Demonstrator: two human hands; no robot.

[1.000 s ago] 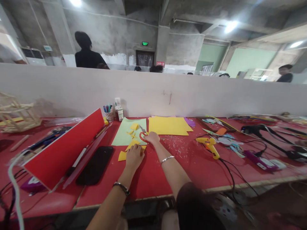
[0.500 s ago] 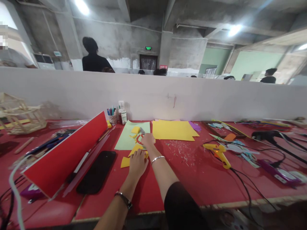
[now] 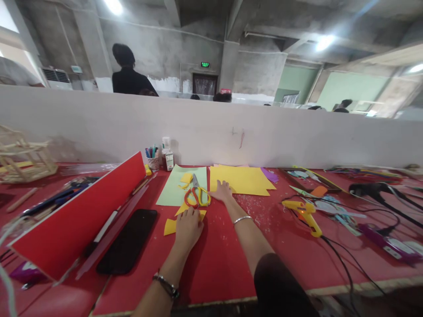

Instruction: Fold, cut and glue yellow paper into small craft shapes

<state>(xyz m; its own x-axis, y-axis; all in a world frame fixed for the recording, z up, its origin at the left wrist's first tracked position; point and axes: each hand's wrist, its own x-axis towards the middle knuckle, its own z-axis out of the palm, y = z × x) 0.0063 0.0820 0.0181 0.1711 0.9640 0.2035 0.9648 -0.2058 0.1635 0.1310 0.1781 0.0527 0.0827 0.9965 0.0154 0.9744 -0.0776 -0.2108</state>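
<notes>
My left hand [image 3: 189, 228] is over small cut pieces of yellow paper [image 3: 202, 215], its fingers curled down onto one of them; the fingertips are partly hidden. My right hand [image 3: 222, 192] is open, fingers spread at the left edge of large yellow sheets [image 3: 247, 179], holding nothing. Between the hands lie scissors [image 3: 197, 196] with one red and one yellow handle, their blades pointing away over a pale green sheet [image 3: 168, 189]. Another small yellow piece [image 3: 186, 178] rests on that sheet near the blades.
Left stand a red board [image 3: 82, 215] and a black phone [image 3: 128, 241]. A pen cup [image 3: 153, 163] and bottle [image 3: 167, 154] are at the back. Right lie a yellow glue gun [image 3: 306, 214] with a cord and a purple power strip [image 3: 390, 244]. A white partition [image 3: 284, 136] runs behind.
My right hand has let go of the scissors, leaving them on the paper, and moved right to the large yellow sheets, fingers spreading. My left hand stays on the yellow pieces.
</notes>
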